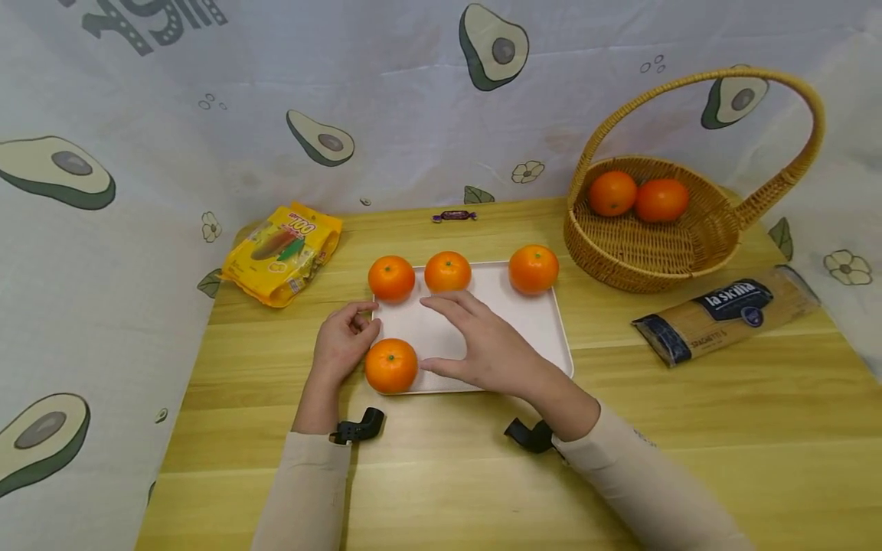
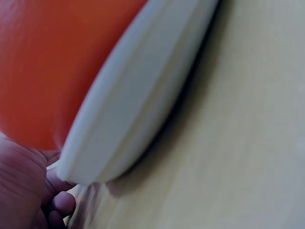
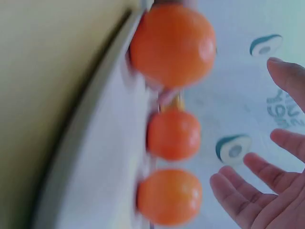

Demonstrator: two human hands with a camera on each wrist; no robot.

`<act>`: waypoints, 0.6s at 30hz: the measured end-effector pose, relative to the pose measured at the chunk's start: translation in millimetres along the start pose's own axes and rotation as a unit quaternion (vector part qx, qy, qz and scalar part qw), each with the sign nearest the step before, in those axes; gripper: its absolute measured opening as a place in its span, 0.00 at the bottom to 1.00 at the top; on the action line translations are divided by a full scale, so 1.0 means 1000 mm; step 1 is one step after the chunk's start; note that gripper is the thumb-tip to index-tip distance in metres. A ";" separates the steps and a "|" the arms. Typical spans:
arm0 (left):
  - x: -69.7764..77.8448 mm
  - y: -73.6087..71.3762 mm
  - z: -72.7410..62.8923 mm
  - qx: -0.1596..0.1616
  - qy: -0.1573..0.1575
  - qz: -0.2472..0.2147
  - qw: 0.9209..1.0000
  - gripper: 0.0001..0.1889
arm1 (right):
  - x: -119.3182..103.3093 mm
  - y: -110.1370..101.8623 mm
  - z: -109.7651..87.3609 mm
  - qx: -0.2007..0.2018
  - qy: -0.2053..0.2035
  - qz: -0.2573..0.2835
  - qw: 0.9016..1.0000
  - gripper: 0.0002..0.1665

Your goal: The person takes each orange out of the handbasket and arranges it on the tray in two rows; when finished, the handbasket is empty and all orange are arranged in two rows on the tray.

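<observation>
Tray point(image 1: 540, 329), white, low-rimmed, set on the wooden table point(image 1: 441, 474) and laden as follows. Near-left orange point(image 1: 391, 366): seated at the near left corner, between the two hands. Back-left orange point(image 1: 391, 278) and middle orange point(image 1: 448, 271): ranged along the far edge. Right orange point(image 1: 534, 269): placed at the far right corner. Left hand point(image 1: 343, 341): set at the tray's left side, some fingers bent; whether the rim is pinched or merely touched cannot be told, the left wrist view being blurred and cropped. Right hand point(image 1: 492, 348): poised above the tray with fingers and thumb spread and released, nothing grasped, the thumb tip just beside the near-left orange. Risks, as judged: the near-left orange could be nudged by that thumb and, its shape being round and the rim low, be rolled over the edge onto the table; the middle orange could be knocked into its neighbour by the forefinger, were the right hand pushed forward. Should the tray be tugged or tipped by the left hand, all four could be set rolling, the corner pieces being most exposed. Contained stock: two oranges point(image 1: 612, 193) in the wicker basket point(image 1: 606, 264), at the far right, well guarded by its wall. Adjacent: spaghetti packet point(image 1: 726, 314), by which a stray orange might be stopped on the right; yellow bag point(image 1: 282, 252), by which the same might be done on the left.
</observation>
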State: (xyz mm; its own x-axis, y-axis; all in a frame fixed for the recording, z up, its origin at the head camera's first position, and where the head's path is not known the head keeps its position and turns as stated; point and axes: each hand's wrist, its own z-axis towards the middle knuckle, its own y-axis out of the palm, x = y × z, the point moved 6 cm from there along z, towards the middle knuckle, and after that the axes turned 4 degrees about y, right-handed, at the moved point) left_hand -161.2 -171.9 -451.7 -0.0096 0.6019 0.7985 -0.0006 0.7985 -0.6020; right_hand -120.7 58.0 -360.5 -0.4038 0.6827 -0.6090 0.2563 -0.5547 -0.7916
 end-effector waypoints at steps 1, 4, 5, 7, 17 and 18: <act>0.000 0.000 0.000 0.000 0.000 -0.001 1.000 0.17 | 0.004 -0.006 -0.002 0.006 0.001 -0.003 1.000 0.49; 0.000 -0.001 0.000 0.001 0.002 -0.004 1.000 0.17 | 0.018 -0.024 -0.007 0.024 0.006 -0.024 0.999 0.47; 0.000 -0.001 0.000 0.001 0.002 -0.004 1.000 0.17 | 0.023 -0.030 -0.009 0.029 0.007 -0.032 0.999 0.47; 0.001 -0.001 0.000 0.003 0.004 -0.005 1.000 0.17 | 0.034 -0.041 -0.013 0.036 0.015 -0.052 0.998 0.45; -0.002 0.000 0.001 0.004 0.005 -0.009 1.000 0.17 | 0.092 -0.098 -0.032 0.061 0.055 -0.153 0.985 0.41; -0.002 0.000 0.001 0.004 0.006 -0.010 1.000 0.17 | 0.097 -0.104 -0.034 0.065 0.057 -0.167 0.982 0.41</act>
State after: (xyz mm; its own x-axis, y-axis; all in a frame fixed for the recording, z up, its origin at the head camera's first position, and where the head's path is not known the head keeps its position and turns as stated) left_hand -162.1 -173.1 -453.7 0.0017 0.5857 0.8105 -0.0088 0.8105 -0.5856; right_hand -156.5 198.6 -339.1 -0.3439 0.8815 -0.3236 0.0094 -0.3413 -0.9399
